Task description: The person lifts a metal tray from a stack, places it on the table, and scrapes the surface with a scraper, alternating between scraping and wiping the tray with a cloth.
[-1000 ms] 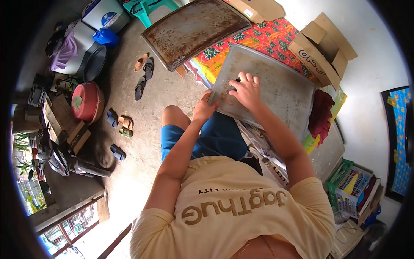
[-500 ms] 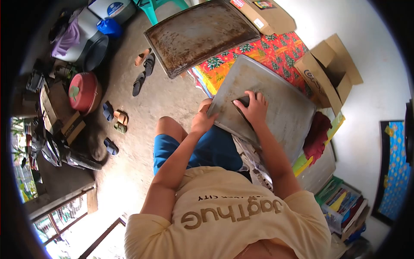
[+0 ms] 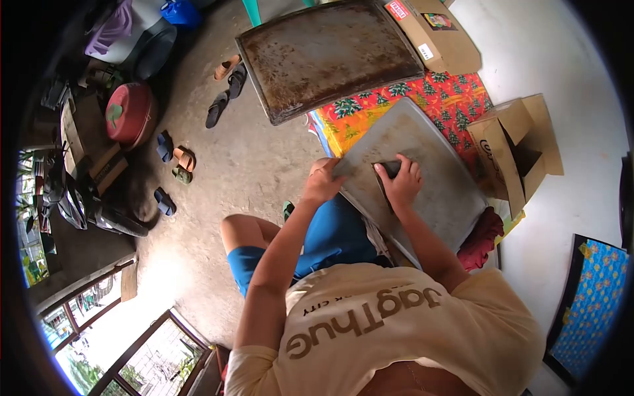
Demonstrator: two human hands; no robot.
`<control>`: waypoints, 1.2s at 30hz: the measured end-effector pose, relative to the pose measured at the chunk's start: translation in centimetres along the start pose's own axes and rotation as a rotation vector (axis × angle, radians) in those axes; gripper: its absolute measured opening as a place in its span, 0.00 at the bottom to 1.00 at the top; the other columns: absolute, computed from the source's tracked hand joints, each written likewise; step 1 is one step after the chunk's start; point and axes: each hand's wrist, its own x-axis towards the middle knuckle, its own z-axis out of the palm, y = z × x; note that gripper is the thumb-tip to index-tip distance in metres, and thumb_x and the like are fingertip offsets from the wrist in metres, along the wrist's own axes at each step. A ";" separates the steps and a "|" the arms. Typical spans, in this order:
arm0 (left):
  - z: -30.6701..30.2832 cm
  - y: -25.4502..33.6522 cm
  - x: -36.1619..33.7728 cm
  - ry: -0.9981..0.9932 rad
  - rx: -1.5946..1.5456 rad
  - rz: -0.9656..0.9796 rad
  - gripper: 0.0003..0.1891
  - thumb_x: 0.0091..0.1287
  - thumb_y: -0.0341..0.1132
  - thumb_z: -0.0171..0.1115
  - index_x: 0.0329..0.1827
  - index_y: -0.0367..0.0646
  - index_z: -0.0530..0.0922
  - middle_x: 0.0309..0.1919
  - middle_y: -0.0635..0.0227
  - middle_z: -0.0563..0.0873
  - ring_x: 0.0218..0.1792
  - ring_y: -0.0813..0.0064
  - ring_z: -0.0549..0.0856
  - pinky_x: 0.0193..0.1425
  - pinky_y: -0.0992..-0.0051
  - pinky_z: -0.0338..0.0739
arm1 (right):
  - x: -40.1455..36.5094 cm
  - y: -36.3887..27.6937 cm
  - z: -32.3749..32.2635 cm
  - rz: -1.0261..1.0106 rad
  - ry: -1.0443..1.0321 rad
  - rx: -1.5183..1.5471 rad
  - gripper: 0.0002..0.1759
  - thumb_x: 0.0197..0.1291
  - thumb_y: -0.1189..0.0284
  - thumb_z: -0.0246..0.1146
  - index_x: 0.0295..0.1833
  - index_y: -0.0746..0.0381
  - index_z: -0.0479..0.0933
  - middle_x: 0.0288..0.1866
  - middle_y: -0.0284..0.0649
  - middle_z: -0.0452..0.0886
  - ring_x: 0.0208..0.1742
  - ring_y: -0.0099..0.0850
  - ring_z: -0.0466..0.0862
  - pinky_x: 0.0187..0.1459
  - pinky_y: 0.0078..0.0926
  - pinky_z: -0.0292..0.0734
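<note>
A grey metal baking tray lies tilted across the near edge of the covered table and close to my lap. My left hand is closed on the tray's left rim, thumb on the upper face. In my right hand is a dark, block-like pad, pressed flat against the tray near its left side. What kind of pad it is does not show clearly. Brownish stains mark the tray around it.
A larger, rust-brown tray rests behind on the red Christmas-patterned tablecloth. Cardboard boxes stand beside it and at the right. Dark red cloth bunches below the grey tray. Slippers are scattered on the floor.
The camera view has shifted, so the trays and table appear lower and farther right. Both hands keep about the same places on the grey tray.
</note>
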 end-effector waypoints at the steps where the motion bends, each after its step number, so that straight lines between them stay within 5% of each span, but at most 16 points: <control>1: 0.3 -0.2 0.0 0.037 -0.025 0.065 0.29 0.61 0.39 0.71 0.65 0.39 0.76 0.59 0.51 0.82 0.65 0.53 0.78 0.69 0.63 0.72 | 0.1 0.0 0.1 0.002 -0.004 -0.007 0.38 0.49 0.35 0.69 0.57 0.50 0.78 0.48 0.38 0.77 0.54 0.41 0.78 0.51 0.44 0.69; 10: 1.2 -1.9 0.7 0.078 -0.004 0.152 0.30 0.61 0.40 0.70 0.66 0.42 0.76 0.52 0.46 0.86 0.56 0.49 0.84 0.62 0.59 0.76 | -0.4 -0.7 -0.9 0.005 -0.010 -0.025 0.35 0.53 0.38 0.69 0.58 0.50 0.77 0.48 0.39 0.78 0.55 0.43 0.78 0.53 0.46 0.70; 16: -2.0 3.4 -0.5 -0.139 -0.126 -0.095 0.33 0.61 0.42 0.70 0.70 0.46 0.72 0.51 0.44 0.86 0.55 0.48 0.85 0.58 0.57 0.79 | -0.9 0.0 0.1 -0.036 0.124 0.006 0.35 0.51 0.34 0.67 0.53 0.50 0.78 0.46 0.38 0.77 0.51 0.41 0.78 0.48 0.45 0.68; 20: -0.4 0.3 0.9 -0.078 0.158 -0.029 0.36 0.63 0.47 0.68 0.73 0.55 0.65 0.51 0.46 0.87 0.55 0.45 0.85 0.58 0.54 0.78 | -1.0 0.1 0.5 -0.003 0.138 0.007 0.35 0.48 0.33 0.68 0.51 0.49 0.79 0.45 0.38 0.77 0.51 0.41 0.77 0.49 0.47 0.68; 30: -0.3 0.3 0.3 -0.051 0.068 0.002 0.37 0.64 0.49 0.67 0.75 0.58 0.62 0.55 0.44 0.85 0.58 0.43 0.83 0.60 0.53 0.77 | -1.3 -0.1 0.5 0.004 0.201 0.043 0.34 0.46 0.33 0.69 0.47 0.49 0.79 0.45 0.37 0.77 0.51 0.41 0.77 0.49 0.47 0.68; 34: 0.1 -0.1 0.4 -0.015 -0.031 0.160 0.39 0.64 0.43 0.68 0.79 0.60 0.63 0.65 0.50 0.80 0.67 0.53 0.79 0.67 0.61 0.74 | -1.3 -0.2 0.0 0.019 0.175 0.049 0.34 0.46 0.34 0.70 0.47 0.49 0.79 0.44 0.38 0.77 0.51 0.40 0.78 0.50 0.47 0.68; 36: 0.0 -0.3 1.0 -0.040 -0.073 0.143 0.38 0.63 0.36 0.69 0.78 0.52 0.66 0.66 0.52 0.80 0.66 0.62 0.80 0.68 0.66 0.74 | -1.2 -0.3 -0.2 0.026 0.184 0.056 0.34 0.46 0.34 0.71 0.47 0.49 0.79 0.44 0.38 0.77 0.51 0.40 0.78 0.51 0.47 0.68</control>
